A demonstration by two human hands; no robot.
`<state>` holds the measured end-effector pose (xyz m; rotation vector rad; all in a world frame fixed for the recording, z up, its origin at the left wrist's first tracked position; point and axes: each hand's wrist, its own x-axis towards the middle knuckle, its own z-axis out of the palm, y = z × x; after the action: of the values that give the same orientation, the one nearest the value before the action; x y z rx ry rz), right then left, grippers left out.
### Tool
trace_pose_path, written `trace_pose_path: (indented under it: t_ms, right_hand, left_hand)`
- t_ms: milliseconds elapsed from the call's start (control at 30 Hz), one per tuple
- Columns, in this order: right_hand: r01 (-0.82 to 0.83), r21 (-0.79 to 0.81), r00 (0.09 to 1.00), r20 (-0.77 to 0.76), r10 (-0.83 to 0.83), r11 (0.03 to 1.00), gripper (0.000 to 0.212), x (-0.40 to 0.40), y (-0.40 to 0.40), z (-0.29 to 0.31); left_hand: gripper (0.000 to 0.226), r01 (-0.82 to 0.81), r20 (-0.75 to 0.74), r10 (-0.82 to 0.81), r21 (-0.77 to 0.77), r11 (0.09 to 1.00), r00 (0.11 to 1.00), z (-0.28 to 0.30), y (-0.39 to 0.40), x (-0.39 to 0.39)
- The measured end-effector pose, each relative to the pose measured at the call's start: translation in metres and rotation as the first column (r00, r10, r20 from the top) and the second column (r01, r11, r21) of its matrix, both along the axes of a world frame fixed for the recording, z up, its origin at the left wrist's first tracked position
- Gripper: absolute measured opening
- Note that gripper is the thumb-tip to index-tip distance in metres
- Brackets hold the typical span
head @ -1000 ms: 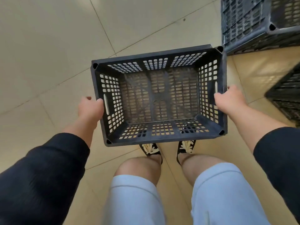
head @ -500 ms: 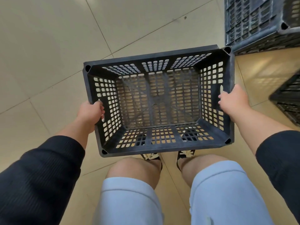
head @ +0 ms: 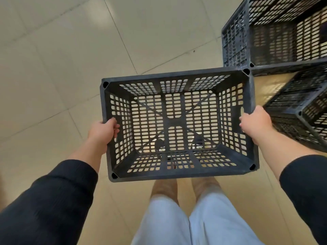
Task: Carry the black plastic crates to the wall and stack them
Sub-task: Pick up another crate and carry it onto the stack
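Note:
I hold an empty black perforated plastic crate (head: pixel 177 76) level in front of me, above the tiled floor. My left hand (head: pixel 102 133) grips its left side wall, fingers curled over into the handle slot. My right hand (head: pixel 254 123) grips the right side wall at the handle slot. Through the crate's slotted bottom I see my shoes. No wall is in view.
A large black crate (head: pixel 235 38) stands on the floor at the upper right. Another black crate (head: pixel 290 110) sits right beside my right hand. Beige floor tiles (head: pixel 62 59) stretch to the left and ahead. My legs in light shorts are below the crate.
The crate has risen towards the camera and looks larger. The view has swung so the crates on the right come further into the frame. Both hands keep their grip.

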<state>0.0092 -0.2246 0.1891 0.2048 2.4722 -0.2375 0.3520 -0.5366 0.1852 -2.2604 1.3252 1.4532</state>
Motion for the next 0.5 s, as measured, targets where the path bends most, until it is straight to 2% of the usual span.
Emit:
trace_pose_path:
  t_ms: [100, 300, 500]
  right_hand:
    - [-0.019, -0.001, 1.000, 0.009, 0.019, 1.000, 0.019, 0.014, 0.002, 0.064]
    - [-0.078, -0.020, 0.997, -0.020, 0.078, 0.997, 0.026, 0.032, -0.002, 0.173]
    - [-0.213, -0.040, 0.975, -0.068, 0.210, 0.976, 0.031, 0.032, -0.016, 0.251]
  left_hand:
    - [0.027, -0.018, -0.018, 0.019, 0.036, 0.999, 1.000, 0.057, 0.003, 0.020]
    - [0.027, -0.051, -0.017, 0.051, 0.005, 0.999, 0.999, 0.155, 0.026, 0.051]
    - [0.029, -0.130, -0.040, 0.129, -0.032, 0.991, 0.991, 0.227, 0.065, 0.077]
